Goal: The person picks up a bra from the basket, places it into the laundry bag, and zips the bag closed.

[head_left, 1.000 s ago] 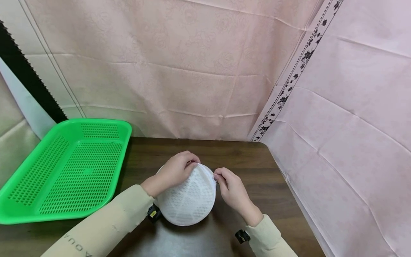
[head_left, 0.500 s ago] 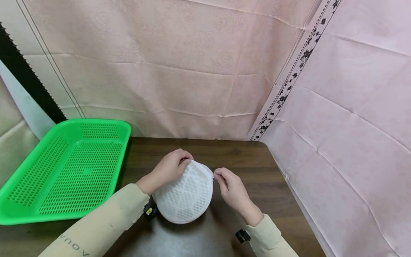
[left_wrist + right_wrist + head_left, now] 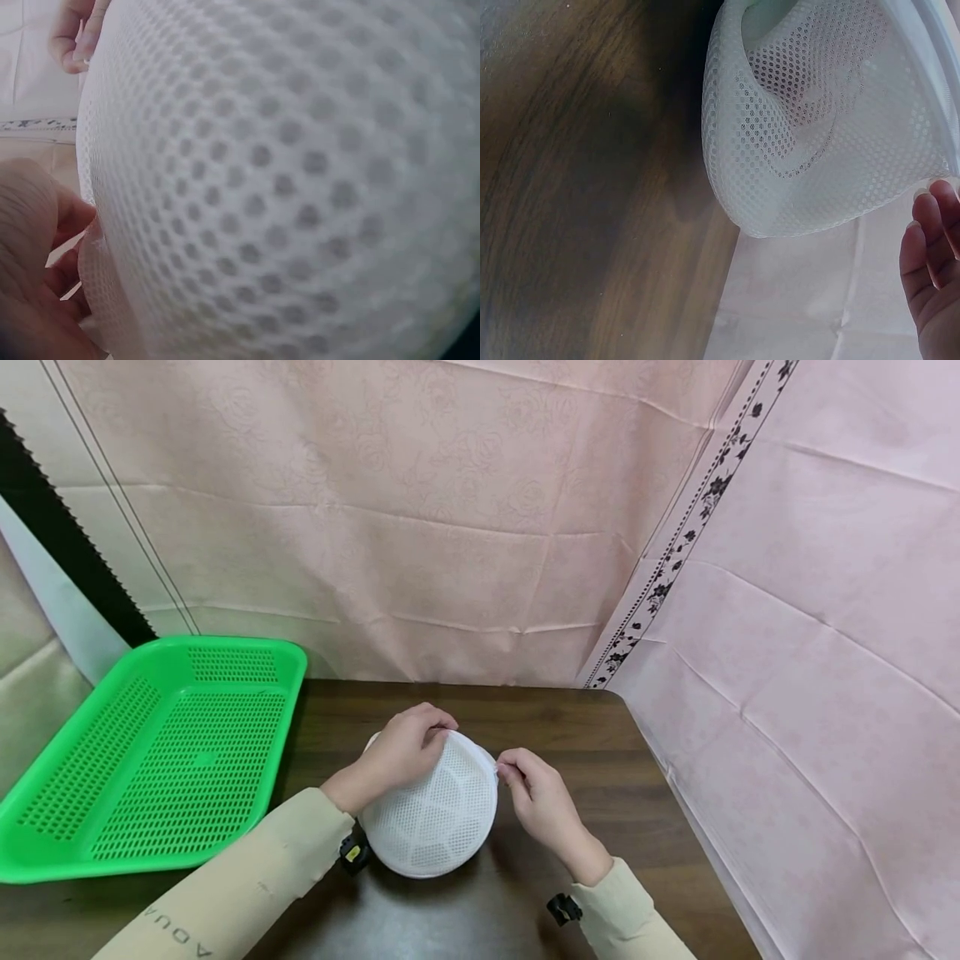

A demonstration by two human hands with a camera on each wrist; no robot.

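Note:
A round white mesh laundry bag (image 3: 438, 822) is held above the table in the head view. My left hand (image 3: 401, 747) lies across its upper left part and grips the far rim, with thumb and fingers on the mesh edge in the left wrist view. At the right rim, my right hand (image 3: 543, 802) pinches a small bit of the edge; whether that is a zipper pull cannot be made out. The right wrist view shows a smooth white band (image 3: 930, 67) along the bag's rim and the slack, folded mesh (image 3: 802, 127). Fingertips partly hide the pinched spot.
A green perforated plastic basket (image 3: 202, 760) stands at the left of the dark wooden table (image 3: 577, 727). Pale cloth (image 3: 450, 527) hangs behind the table and along its right side. Each wrist carries a small black camera.
The bag has shifted slightly left and away from me, along with my left hand. My right hand keeps its pinch at the rim and has barely moved.

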